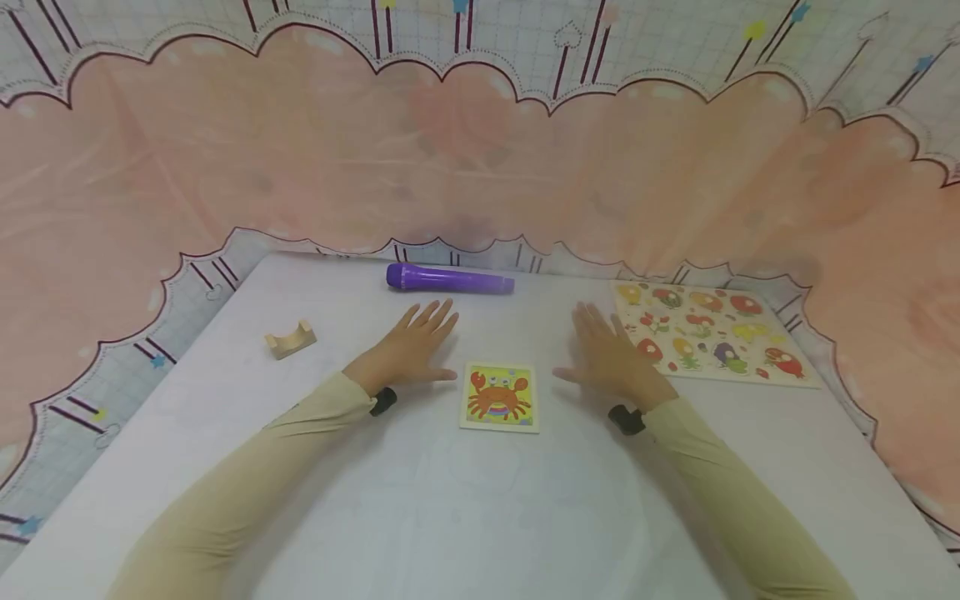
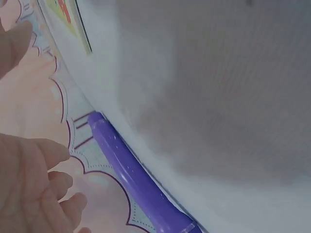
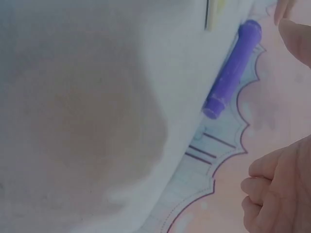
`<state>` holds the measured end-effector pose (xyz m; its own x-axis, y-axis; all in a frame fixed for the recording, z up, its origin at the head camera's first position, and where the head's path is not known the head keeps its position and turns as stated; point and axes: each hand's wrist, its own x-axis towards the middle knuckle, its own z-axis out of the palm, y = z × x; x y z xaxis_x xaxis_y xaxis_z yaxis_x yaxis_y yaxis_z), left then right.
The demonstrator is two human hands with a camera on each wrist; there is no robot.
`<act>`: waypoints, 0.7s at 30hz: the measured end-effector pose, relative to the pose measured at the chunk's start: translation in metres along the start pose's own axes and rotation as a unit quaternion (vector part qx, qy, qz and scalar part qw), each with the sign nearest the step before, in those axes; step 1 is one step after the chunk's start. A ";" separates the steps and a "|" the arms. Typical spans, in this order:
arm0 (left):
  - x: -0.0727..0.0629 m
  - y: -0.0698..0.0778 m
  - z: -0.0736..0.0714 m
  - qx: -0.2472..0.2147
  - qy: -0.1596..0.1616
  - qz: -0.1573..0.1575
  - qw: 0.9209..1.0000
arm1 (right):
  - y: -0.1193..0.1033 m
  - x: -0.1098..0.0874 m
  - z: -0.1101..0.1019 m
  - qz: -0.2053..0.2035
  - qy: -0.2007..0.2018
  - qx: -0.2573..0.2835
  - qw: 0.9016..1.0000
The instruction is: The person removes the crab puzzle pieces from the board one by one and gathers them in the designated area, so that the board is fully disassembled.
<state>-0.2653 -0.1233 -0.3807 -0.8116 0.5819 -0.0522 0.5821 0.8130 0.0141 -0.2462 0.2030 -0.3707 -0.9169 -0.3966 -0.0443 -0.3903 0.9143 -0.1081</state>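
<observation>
Between the two hands, a small square puzzle (image 1: 499, 397) with a red crab on yellow lies flat on the white table. To its left, my left hand (image 1: 412, 346) is spread with the thumb toward the puzzle, not touching it. On the other side, my right hand (image 1: 609, 358) is also spread, its thumb pointing at the puzzle across a gap. Neither hand holds anything. Both wrist views show a purple toy microphone (image 2: 131, 170) past the fingers; only a corner of the crab puzzle (image 3: 210, 17) shows in the right wrist view.
The purple microphone (image 1: 450, 279) lies near the far table edge. A small wooden U-shaped block (image 1: 291, 340) sits on the left. At the right, a fruit-and-vegetable board (image 1: 720, 333) lies partly behind the right hand. A patterned curtain (image 1: 465, 158) rises behind the table.
</observation>
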 end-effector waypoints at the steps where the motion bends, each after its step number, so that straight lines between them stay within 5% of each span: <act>1: -0.001 0.002 0.000 0.002 -0.003 0.005 1.000 | -0.002 -0.001 0.001 -0.006 0.002 0.000 1.000; 7: -0.005 0.013 0.002 0.007 -0.042 0.030 0.999 | -0.014 -0.006 0.008 -0.061 -0.003 -0.026 0.998; 12: -0.010 0.022 0.005 -0.013 -0.092 0.056 0.994 | -0.023 -0.010 0.015 -0.107 -0.048 -0.029 0.993; 21: -0.011 0.029 0.012 -0.028 -0.121 0.078 0.989 | -0.032 -0.009 0.022 -0.140 -0.121 -0.009 0.983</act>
<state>-0.2394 -0.1064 -0.3918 -0.6721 0.6846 -0.2821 0.6902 0.7172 0.0963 -0.2235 0.1750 -0.3890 -0.7281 -0.6384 -0.2498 -0.6275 0.7673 -0.1322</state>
